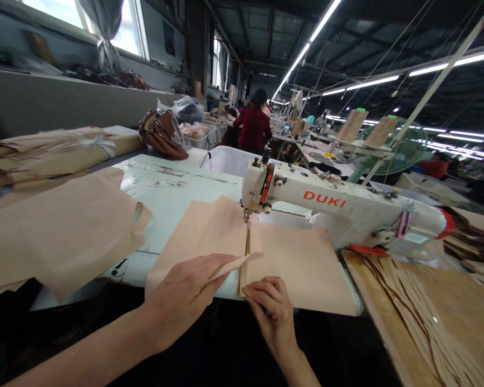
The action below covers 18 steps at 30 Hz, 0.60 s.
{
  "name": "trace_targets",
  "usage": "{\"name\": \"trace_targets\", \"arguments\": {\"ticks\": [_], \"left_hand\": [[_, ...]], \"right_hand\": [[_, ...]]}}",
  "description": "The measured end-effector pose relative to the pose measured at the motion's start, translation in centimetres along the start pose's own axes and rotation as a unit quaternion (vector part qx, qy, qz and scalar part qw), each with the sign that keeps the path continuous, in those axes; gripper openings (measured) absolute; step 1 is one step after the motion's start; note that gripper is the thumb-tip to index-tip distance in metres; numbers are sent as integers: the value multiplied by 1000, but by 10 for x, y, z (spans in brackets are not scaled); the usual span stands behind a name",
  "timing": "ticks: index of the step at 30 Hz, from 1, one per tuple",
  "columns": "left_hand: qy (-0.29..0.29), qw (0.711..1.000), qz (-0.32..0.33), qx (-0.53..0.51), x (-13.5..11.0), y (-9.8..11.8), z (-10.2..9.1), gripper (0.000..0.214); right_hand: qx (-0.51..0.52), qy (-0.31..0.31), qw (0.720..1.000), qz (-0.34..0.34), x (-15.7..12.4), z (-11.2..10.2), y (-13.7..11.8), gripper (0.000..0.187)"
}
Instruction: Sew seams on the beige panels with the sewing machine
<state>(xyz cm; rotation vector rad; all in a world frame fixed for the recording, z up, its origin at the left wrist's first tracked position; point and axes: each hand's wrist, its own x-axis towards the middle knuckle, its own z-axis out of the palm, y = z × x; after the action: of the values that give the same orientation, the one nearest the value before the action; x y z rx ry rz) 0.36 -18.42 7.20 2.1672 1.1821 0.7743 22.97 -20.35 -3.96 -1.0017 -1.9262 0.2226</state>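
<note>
A white sewing machine stands on a pale green table, its presser foot down near two beige fabric panels. My left hand pinches the folded-up edge of the left fabric panel, just in front of the needle area. The right fabric panel lies flat under the machine arm. At its left front corner, my right hand pinches the edge between thumb and fingers. A narrow gap runs between the two panels toward the needle.
Beige panels are piled at the left. A brown leather bag sits behind. Long thin strips lie on a wooden board at the right. Thread cones stand behind the machine. A person in dark red is farther back.
</note>
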Motion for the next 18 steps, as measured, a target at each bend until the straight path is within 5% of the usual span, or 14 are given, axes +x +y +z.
{"name": "trace_targets", "arguments": {"ticks": [11,14,18], "left_hand": [[-2,993,82,90,-9,-16,9,38],[-19,965,195,174,-18,-32,22,56],[-32,921,274,276,-28,-53,45,70]], "right_hand": [[-49,8,999,-3,2,7,-6,26],[-63,18,998,-7,2,6,-8,13],[-75,22,996,-45,2,6,-6,21]]}}
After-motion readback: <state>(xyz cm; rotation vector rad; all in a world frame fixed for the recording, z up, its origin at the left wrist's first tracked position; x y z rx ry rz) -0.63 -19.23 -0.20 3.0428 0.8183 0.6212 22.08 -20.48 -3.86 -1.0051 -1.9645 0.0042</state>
